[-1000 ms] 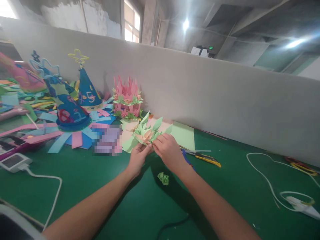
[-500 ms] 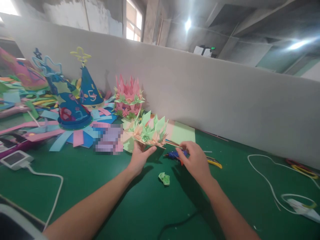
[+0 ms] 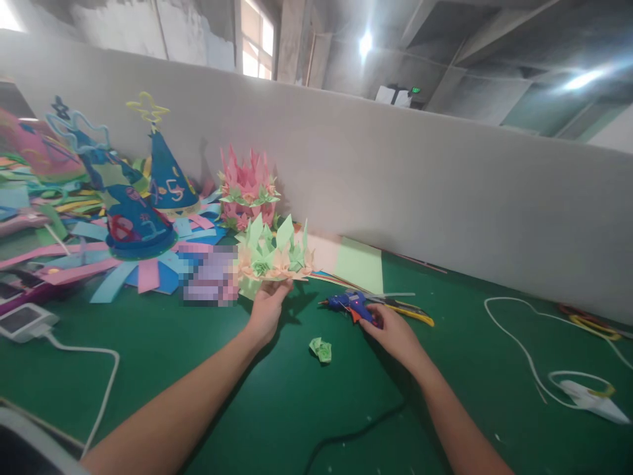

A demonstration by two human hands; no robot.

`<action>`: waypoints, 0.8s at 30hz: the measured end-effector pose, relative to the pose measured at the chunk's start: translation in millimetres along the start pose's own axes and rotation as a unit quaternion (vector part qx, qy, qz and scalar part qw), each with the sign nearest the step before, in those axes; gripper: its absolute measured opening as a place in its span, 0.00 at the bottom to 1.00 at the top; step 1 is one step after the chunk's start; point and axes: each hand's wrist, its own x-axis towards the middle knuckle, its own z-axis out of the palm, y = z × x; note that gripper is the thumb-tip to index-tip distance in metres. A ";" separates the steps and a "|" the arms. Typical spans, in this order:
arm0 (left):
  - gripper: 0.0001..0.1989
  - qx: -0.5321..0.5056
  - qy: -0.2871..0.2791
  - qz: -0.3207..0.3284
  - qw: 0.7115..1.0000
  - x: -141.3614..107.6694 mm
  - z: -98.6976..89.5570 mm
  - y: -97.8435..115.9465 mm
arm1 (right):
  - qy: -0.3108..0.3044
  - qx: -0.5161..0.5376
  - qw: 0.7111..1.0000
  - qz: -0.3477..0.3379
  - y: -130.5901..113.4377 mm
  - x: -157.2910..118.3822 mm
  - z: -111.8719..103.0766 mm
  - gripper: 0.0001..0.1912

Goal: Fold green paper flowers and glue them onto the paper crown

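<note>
My left hand (image 3: 268, 309) is closed on the lower edge of a paper crown (image 3: 277, 254) with green points and green and peach folded flowers, held just above the table. My right hand (image 3: 393, 333) has its fingers round the handle of a blue hot glue gun (image 3: 346, 301) with an orange trigger, which lies on the table with its nozzle to the left. Between my arms lies a folded green paper flower (image 3: 321, 350). Behind the glue gun are a thin clear stick (image 3: 399, 295) and a yellow-handled cutter (image 3: 415, 315).
Pink and green paper crowns (image 3: 248, 185) stand stacked by the grey partition (image 3: 420, 185). Blue party hats (image 3: 133, 221) and paper strips fill the left side. Paper sheets (image 3: 361, 257) lie behind. White cables (image 3: 509, 343) run at both sides, and a dark cord (image 3: 356, 432) crosses in front.
My right hand has moved down from behind the glue gun to its handle. My left hand has shifted slightly left and turned the crown, now more upright.
</note>
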 end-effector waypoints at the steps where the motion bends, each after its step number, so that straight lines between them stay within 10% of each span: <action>1: 0.12 -0.008 -0.001 0.004 1.000 0.2 -0.3 -0.3 | -0.004 0.006 1.000 0.001 -1.3 1.2 -0.3 0.18; 7: 0.12 -0.024 -0.068 -0.012 0.997 -1.0 1.6 3.9 | -0.046 0.209 0.977 0.026 -3.4 0.6 -8.2 0.16; 14: 0.13 -0.006 -0.104 -0.074 0.992 -3.6 1.0 5.3 | -0.110 0.500 0.858 0.032 -16.6 -11.4 -22.3 0.14; 20: 0.15 0.006 -0.140 -0.089 0.986 -3.5 0.1 0.8 | -0.099 0.491 0.866 -0.018 -39.2 -18.2 -21.7 0.21; 24: 0.17 0.021 -0.141 -0.088 0.986 -4.8 1.3 0.7 | -0.018 0.386 0.920 -0.061 -51.1 -23.5 -21.0 0.20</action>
